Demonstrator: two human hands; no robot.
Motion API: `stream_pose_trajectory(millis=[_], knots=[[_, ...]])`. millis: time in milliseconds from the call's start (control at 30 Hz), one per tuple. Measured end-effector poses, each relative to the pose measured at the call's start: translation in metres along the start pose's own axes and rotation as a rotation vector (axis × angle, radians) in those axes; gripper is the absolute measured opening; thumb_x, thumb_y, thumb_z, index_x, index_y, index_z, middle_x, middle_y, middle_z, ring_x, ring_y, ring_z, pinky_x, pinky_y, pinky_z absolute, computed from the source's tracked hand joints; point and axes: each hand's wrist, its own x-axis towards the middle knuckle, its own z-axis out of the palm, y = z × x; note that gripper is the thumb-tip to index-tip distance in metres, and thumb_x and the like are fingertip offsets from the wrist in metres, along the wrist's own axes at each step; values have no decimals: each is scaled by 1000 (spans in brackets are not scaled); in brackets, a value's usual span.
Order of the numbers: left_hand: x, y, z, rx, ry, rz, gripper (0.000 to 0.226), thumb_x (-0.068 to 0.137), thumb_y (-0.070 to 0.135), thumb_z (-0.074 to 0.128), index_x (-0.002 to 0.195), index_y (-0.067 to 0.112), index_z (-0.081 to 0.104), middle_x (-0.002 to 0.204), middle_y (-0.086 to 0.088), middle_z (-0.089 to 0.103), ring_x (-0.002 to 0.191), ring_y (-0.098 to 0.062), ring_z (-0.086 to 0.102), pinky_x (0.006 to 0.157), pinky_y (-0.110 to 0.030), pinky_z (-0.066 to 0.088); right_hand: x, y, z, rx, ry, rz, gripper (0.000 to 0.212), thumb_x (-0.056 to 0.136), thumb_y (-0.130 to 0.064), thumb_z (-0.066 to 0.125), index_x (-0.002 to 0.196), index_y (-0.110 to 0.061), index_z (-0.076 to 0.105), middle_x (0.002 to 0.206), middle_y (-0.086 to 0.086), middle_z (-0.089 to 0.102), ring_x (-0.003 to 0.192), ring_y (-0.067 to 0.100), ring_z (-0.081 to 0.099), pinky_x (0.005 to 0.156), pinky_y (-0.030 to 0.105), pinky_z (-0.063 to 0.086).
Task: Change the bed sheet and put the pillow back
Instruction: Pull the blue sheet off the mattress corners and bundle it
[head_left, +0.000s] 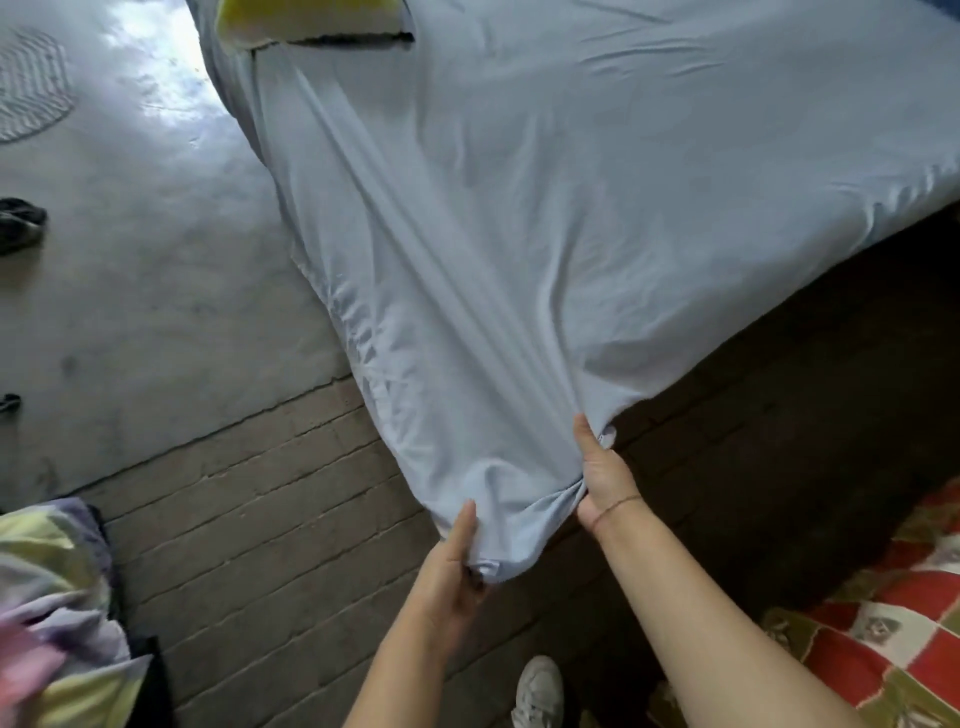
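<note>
A pale blue fitted sheet (545, 208) covers the mattress and is pulled taut toward me over its near corner. My left hand (454, 564) grips the sheet's bunched hem at the lowest point of the corner. My right hand (602, 475) grips the gathered fabric a little higher on the right, thumb up along the cloth. At the far left corner the sheet is off and yellow mattress foam (306, 21) shows. No pillow is in view.
A grey concrete floor (145, 249) lies left of the bed, then brick paving (270, 519) under my arms. Pastel bedding (57, 597) is piled at bottom left, a red patterned cloth (883, 613) at bottom right. A white shoe (540, 691) stands below; dark shoes (18, 223) at left.
</note>
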Motion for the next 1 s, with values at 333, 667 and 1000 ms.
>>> stream_pose_trajectory(millis=[333,667,1000], knots=[[15,-14,98,29,-60,-74,50,73,22,79,118,5,63,104,-16,73,93,-32,70,79,-39,56,-101,26,-51,-362,4,34,54,72,-49,61,102,-5,70,94,12,75,95,26,71,95,47,51],[18,-12,81,196,-29,-8,21,97,8,53,117,2,57,106,-12,65,74,-16,69,64,-23,56,-21,-26,-63,24,-148,270,81,85,-72,39,129,-6,55,122,23,63,113,37,61,92,49,50],[14,7,65,209,-107,-101,33,84,15,68,107,-8,69,103,-25,71,86,-30,71,67,-32,58,73,-102,-69,337,70,161,59,93,-57,45,140,-22,48,142,17,48,129,36,45,105,55,34]])
